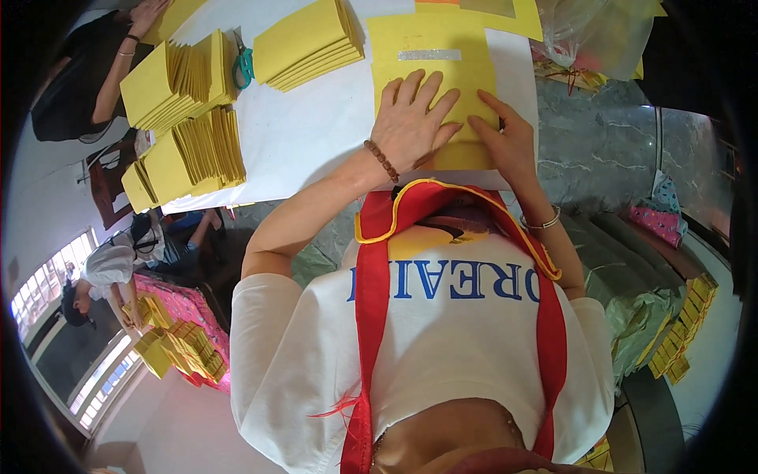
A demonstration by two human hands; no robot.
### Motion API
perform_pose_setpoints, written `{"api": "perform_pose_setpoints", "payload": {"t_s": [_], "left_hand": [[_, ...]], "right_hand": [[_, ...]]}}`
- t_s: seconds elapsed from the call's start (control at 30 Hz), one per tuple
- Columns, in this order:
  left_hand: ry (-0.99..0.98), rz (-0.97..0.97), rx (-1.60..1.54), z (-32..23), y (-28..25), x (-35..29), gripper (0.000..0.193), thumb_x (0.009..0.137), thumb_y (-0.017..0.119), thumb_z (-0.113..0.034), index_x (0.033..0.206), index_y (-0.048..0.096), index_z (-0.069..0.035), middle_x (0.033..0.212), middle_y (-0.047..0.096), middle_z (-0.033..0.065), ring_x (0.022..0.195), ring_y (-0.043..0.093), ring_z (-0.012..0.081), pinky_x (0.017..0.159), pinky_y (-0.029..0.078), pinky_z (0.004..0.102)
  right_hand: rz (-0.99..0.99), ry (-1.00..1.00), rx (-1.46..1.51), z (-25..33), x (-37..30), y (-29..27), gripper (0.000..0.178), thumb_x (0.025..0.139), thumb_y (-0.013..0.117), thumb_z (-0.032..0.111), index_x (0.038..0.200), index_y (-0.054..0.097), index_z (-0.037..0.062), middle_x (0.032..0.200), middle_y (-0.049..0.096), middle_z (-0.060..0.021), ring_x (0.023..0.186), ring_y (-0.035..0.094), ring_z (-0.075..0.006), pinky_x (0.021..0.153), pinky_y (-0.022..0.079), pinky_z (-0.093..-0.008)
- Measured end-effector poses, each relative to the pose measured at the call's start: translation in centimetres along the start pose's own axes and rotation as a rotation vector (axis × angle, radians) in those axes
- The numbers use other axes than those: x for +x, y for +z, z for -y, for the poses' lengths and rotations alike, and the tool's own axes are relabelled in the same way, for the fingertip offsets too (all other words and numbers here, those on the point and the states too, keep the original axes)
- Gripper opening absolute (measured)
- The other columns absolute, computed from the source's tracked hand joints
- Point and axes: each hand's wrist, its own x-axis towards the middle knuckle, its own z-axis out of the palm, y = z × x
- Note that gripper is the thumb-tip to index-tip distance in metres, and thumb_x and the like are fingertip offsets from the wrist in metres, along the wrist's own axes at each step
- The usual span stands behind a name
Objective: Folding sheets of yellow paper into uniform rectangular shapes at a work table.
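Observation:
A yellow paper sheet (442, 47) with a silver strip (429, 54) across it lies on the white table (316, 134) in front of me. My left hand (410, 118) presses flat on the sheet's near part, fingers spread. My right hand (505, 138) rests beside it on the sheet's right near edge, fingers extended and pressing on a fold. The two hands nearly touch. A bead bracelet circles my left wrist and a thin bangle my right.
Stacks of folded yellow paper (308, 43) (178, 79) (193, 154) sit on the table's left and far side, with green-handled scissors (243, 65) between them. Another person's arm (126, 47) reaches in at top left. A person (103, 272) works at more yellow stacks lower left. Plastic bags (576, 31) lie right.

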Motion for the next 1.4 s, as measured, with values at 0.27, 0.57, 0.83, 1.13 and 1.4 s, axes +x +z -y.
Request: {"api": "perform_pose_setpoints", "payload": {"t_s": [0.27,0.57,0.83,1.13,1.4], "left_hand": [[-0.015,0.018,0.026,0.3,1.5,-0.5,0.049,0.078,0.062,-0.035,0.121,0.049,-0.015,0.127,0.041,0.0117,0.118,0.037,0.0315,0.095,0.03,0.0474],[0.003,-0.009,-0.063,0.8,1.3,-0.7,0.049,0.076,0.063,-0.031,0.121,0.049,-0.015,0.13,0.039,0.0115,0.119,0.036,0.0322,0.093,0.03,0.0476],[0.193,0.099,-0.068,0.9,-1.1,-1.2,0.048,0.076,0.063,-0.029,0.118,0.051,-0.008,0.118,0.049,0.0106,0.105,0.047,0.0258,0.083,0.037,0.0369],[0.213,0.045,0.093,0.4,-0.5,-1.4,0.053,0.066,0.058,-0.014,0.117,0.05,-0.001,0.111,0.055,0.0134,0.094,0.054,0.0224,0.074,0.044,0.0314],[0.118,-0.496,0.219,10.6,-8.0,-0.1,0.043,0.07,0.055,0.001,0.112,0.058,-0.007,0.107,0.063,0.0081,0.09,0.06,0.0263,0.078,0.047,0.0355]], "right_hand": [[0.025,-0.161,-0.563,3.5,-1.1,-1.3,0.045,0.077,0.065,0.028,0.117,0.057,0.0094,0.119,0.055,-0.0112,0.104,0.054,-0.0251,0.091,0.038,-0.0378],[0.172,-0.592,-0.743,-1.0,-4.2,-0.1,0.054,0.081,0.059,0.037,0.127,0.048,0.0108,0.137,0.04,-0.0036,0.13,0.032,-0.0232,0.102,0.018,-0.0579],[0.236,-0.524,-0.686,0.3,-3.5,-0.9,0.048,0.086,0.054,0.032,0.128,0.048,0.0107,0.135,0.043,-0.0053,0.131,0.031,-0.0252,0.104,0.023,-0.0505],[-0.045,-0.07,0.354,1.1,-0.8,-2.5,0.036,0.097,0.036,0.024,0.121,0.051,0.001,0.106,0.061,-0.0109,0.106,0.054,-0.0199,0.097,0.037,-0.0327],[-0.131,0.039,0.368,-0.2,-1.2,-2.7,0.034,0.097,0.038,0.024,0.116,0.055,0.0013,0.103,0.062,-0.0098,0.099,0.056,-0.017,0.092,0.041,-0.0312]]}}
